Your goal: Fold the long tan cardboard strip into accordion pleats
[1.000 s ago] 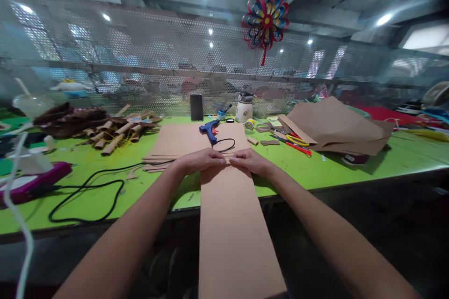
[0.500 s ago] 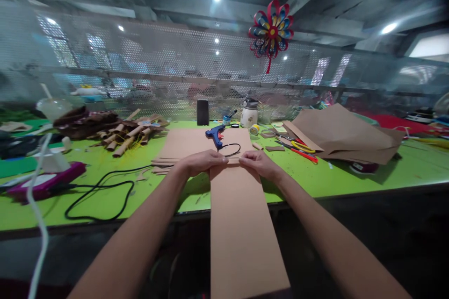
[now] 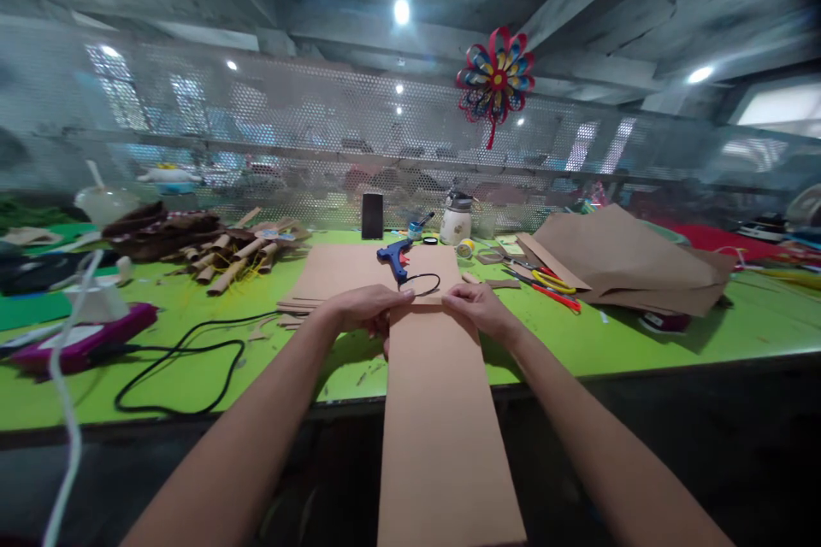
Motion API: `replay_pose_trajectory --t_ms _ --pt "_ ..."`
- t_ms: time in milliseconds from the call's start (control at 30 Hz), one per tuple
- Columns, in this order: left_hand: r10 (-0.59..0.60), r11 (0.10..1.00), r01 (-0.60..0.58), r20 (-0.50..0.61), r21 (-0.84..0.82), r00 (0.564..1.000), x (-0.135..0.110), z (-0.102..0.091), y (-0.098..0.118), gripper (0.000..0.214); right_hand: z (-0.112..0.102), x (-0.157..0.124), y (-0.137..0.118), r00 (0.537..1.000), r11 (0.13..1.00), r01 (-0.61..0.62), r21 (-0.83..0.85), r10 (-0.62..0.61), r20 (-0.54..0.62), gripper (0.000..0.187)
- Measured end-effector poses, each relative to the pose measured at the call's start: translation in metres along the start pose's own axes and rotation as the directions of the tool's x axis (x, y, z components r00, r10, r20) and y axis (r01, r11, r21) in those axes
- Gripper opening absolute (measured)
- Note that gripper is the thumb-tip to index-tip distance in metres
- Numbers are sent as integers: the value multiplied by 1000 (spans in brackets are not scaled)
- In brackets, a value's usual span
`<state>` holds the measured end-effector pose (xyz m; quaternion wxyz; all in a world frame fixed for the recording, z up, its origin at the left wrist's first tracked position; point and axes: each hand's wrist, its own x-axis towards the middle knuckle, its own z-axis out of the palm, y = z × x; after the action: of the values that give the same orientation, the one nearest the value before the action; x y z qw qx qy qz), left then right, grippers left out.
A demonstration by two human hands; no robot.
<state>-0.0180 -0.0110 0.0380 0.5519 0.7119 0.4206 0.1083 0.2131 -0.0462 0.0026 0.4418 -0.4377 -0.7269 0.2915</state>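
A long strip of brown kraft paper (image 3: pixel 445 419) runs from the table down over its front edge toward me. My left hand (image 3: pixel 369 308) pinches the far left corner, thumb on top and the other fingers curled underneath. At the far right corner, my right hand (image 3: pixel 481 308) grips the paper between thumb and fingers. A narrow folded band shows along the edge between the two hands. Just beyond lies a blue glue gun (image 3: pixel 394 261) with a red trigger and a looped black cord, resting on a stack of brown paper sheets (image 3: pixel 333 269).
Rolled paper tubes (image 3: pixel 234 261) lie left, behind a purple power strip (image 3: pixel 83 338) with cables. Scissors with red handles (image 3: pixel 555 295), yellow-handled pliers (image 3: pixel 555 278) and a large crumpled paper pile (image 3: pixel 629 261) are right. A white bottle (image 3: pixel 457 218) and a black phone-like slab (image 3: pixel 372 216) stand at the back.
My view has tipped up slightly. The left fingers have curled further beneath the paper edge, and the right hand has shifted slightly along its corner. Both hands keep hold of the strip.
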Motion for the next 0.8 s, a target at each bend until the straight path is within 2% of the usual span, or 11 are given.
replay_pose_trajectory --t_ms 200,467,600,800 --pt "101 995 -101 21 -15 995 11 -5 -9 53 4 1 4 998 996 -45 80 41 55 31" --pt "135 991 -134 -76 19 988 11 -2 -6 53 6 3 10 995 989 -66 131 56 78 35" --pt "89 994 -95 -100 -59 991 10 0 -6 52 7 4 13 997 990 -69 120 64 42 35" --pt "103 962 -105 -22 -252 994 15 -1 -10 43 8 5 12 999 999 -22 40 24 -38 32"
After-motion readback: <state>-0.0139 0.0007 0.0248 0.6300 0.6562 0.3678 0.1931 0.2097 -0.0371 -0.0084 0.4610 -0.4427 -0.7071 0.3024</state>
